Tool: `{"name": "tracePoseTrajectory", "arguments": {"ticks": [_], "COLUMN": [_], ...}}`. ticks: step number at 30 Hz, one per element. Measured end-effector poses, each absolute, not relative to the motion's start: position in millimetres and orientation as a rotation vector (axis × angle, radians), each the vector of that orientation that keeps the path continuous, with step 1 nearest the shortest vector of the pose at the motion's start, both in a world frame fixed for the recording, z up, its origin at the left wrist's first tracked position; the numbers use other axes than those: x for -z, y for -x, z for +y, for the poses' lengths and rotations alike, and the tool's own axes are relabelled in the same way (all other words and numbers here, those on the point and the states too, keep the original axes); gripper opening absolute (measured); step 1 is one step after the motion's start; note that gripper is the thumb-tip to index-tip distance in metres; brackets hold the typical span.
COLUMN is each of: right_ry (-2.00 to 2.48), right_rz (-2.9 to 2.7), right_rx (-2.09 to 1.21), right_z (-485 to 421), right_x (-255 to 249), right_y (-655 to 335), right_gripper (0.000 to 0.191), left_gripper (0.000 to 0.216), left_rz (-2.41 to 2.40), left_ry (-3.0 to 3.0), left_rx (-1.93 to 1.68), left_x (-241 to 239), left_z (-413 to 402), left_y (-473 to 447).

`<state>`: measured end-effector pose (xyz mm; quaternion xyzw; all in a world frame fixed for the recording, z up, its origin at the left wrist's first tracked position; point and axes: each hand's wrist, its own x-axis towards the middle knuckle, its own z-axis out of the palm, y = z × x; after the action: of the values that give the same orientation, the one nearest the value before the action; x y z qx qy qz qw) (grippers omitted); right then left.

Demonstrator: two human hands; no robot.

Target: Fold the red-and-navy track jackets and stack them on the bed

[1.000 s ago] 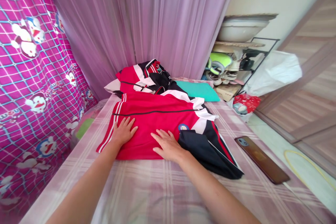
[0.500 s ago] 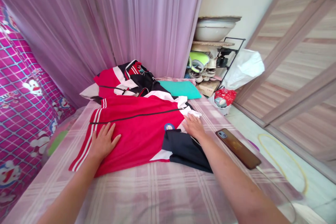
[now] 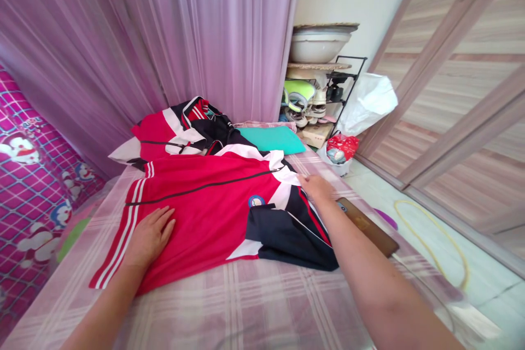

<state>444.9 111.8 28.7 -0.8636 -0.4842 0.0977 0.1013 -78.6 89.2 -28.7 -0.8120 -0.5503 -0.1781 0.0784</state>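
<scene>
A red, white and navy zip jacket (image 3: 200, 202) lies spread on the bed, its hem to the left and its white collar to the right. One navy sleeve (image 3: 291, 238) is folded across its front. My left hand (image 3: 150, 235) rests flat on the red cloth near the striped hem, fingers stretched out. At the collar, my right hand (image 3: 318, 188) has its thumb and fingers closed on the jacket's white edge; part of the fingers is hidden. Behind it lies a second, crumpled jacket (image 3: 158, 128) in the same colours.
A brown phone (image 3: 369, 227) with a cable lies beside my right forearm. A teal flat item (image 3: 273, 139) is at the back of the bed. Beyond stand a shoe rack (image 3: 348, 85), a white bag (image 3: 367, 104) and a wardrobe (image 3: 459, 93). A purple curtain (image 3: 213, 38) hangs behind.
My right hand has gone from lying flat on the collar to gripping its edge, a little further right. The left hand stays flat on the jacket. The view has shifted slightly.
</scene>
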Motion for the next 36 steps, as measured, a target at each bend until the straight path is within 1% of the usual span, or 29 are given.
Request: {"name": "tracePoseTrajectory", "arguments": {"ticks": [3,4,5,9,15,17,20,24,27,29,32,34,36], "right_ry": [2.505,2.488,2.471,2.482,2.529,2.477,2.345,2.322,2.454,2.497,2.415,2.324,2.266], "right_rz": [-1.474,-1.465,-1.441,-1.307,-1.296,-1.313,-1.494,-1.756,-1.773,-1.743,-1.753,-1.799,-1.865], "right_rx": [-0.311,-0.3,-0.279,-0.183,-0.168,-0.047,0.125,0.077,-0.03,-0.086,-0.01,0.065,0.07], "right_z": [118.6,119.1,118.6,110.1,106.2,109.8,118.9,133.4,141.9,146.7,156.2,166.4,180.3], "right_x": [-29.3,-28.4,-26.9,-17.0,-19.4,-27.2,-37.5,-37.7,-32.8,-33.4,-42.6,-50.6,-56.3], "right_y": [-438.1,-436.4,-435.3,-437.1,-438.7,-434.1,-423.3,-416.6,-421.9,-424.3,-418.5,-409.7,-400.6], "right_gripper": [0.048,0.043,0.042,0.049,0.048,0.048,0.043,0.039,0.034,0.036,0.04,0.04,0.04], "left_gripper": [0.059,0.059,0.059,0.06,0.063,0.063,0.064,0.064,0.064,0.066,0.069,0.071,0.071], "left_rz": [-1.653,-1.652,-1.65,-1.62,-1.617,-1.616,-1.625,-1.648,-1.651,-1.641,-1.632,-1.629,-1.625], "left_ry": [2.434,2.433,2.431,2.439,2.43,2.44,2.455,2.454,2.452,2.453,2.449,2.443,2.439], "left_rx": [0.528,0.524,0.52,0.509,0.493,0.489,0.47,0.436,0.406,0.397,0.394,0.395,0.402], "left_x": [26.9,26.5,26.4,28.6,33.6,33.3,32.8,36.4,41.4,44.1,46.3,46.5,46.0], "left_z": [88.2,87.9,87.8,89.3,92.6,92.1,91.0,91.9,93.7,94.4,94.0,93.3,92.4], "left_y": [78.4,78.5,78.7,80.3,82.1,81.7,81.3,82.8,84.5,85.2,85.7,85.8,85.8]}}
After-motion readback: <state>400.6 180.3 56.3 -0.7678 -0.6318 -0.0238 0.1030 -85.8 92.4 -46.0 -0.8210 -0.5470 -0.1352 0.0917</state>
